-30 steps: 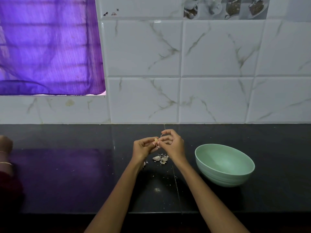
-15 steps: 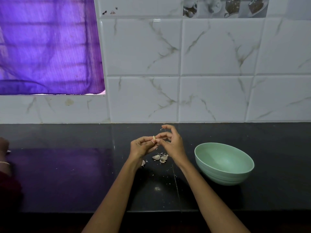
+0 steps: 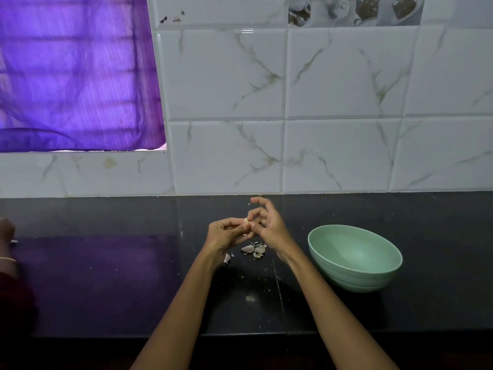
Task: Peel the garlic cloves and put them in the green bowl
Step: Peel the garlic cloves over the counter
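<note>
2 hands meet above the black counter: left hand pinches a garlic clove, right hand picks at its skin, fingers curled. Green bowl sits just right, apart.

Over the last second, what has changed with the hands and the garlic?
The right hand lifted its index finger, a shred of skin at the tip. The left hand still pinches the garlic clove. The peels and the green bowl stayed in place.

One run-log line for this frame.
peeling | left hand holds garlic clove | right hand picks skin | green bowl empty
</note>
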`<action>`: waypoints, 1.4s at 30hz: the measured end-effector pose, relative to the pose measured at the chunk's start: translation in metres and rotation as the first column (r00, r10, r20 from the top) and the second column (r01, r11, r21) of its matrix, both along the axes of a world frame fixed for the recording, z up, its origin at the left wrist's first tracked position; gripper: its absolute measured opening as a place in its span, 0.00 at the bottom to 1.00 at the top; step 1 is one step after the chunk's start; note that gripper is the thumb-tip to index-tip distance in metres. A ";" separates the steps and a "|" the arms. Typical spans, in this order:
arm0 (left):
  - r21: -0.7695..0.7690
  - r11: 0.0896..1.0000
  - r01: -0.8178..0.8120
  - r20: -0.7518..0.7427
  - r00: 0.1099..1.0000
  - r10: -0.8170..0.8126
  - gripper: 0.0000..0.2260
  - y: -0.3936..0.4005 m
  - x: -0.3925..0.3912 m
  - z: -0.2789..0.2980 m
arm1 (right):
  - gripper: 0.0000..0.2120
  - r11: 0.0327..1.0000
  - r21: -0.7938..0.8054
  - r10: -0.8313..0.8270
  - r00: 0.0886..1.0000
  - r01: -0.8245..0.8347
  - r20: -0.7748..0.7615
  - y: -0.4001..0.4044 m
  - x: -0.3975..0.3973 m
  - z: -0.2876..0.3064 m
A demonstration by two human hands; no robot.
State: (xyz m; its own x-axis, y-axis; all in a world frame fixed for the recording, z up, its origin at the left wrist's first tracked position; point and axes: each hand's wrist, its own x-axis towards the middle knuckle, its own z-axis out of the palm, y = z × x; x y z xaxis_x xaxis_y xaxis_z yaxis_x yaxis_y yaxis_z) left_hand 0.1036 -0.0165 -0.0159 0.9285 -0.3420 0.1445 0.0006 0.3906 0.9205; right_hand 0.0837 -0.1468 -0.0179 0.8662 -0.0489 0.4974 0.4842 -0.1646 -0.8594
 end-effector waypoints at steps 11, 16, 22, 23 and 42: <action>0.068 0.997 0.045 -0.016 0.999 -0.044 0.04 0.003 0.005 -0.003 | 0.23 1.000 -0.016 -0.016 1.000 0.015 -0.018 0.001 -0.001 0.001; 0.086 0.994 0.065 -0.025 0.998 -0.063 0.04 0.006 0.006 -0.002 | 0.23 0.999 0.032 -0.028 1.000 0.028 -0.006 -0.001 -0.003 0.002; 0.150 0.987 0.049 0.011 0.999 -0.052 0.03 0.005 0.004 -0.001 | 0.21 0.999 0.020 -0.036 0.999 0.036 -0.020 -0.001 -0.005 0.003; 0.161 0.986 0.039 0.016 0.999 -0.042 0.04 0.005 0.004 -0.001 | 0.21 0.999 0.014 -0.046 0.999 0.046 -0.016 0.000 -0.005 0.003; 0.092 0.994 0.062 -0.010 0.998 -0.062 0.05 0.005 0.005 0.000 | 0.12 0.997 0.025 -0.064 0.989 0.068 -0.131 0.002 -0.008 0.004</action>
State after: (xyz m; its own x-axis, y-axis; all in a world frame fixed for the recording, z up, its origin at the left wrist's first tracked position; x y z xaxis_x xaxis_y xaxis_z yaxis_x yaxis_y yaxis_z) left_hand 0.1091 -0.0114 -0.0163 0.9060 -0.4106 0.1030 0.0293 0.3035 0.9524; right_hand 0.0753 -0.1446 -0.0140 0.9177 -0.1210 0.3785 0.3572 -0.1662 -0.9191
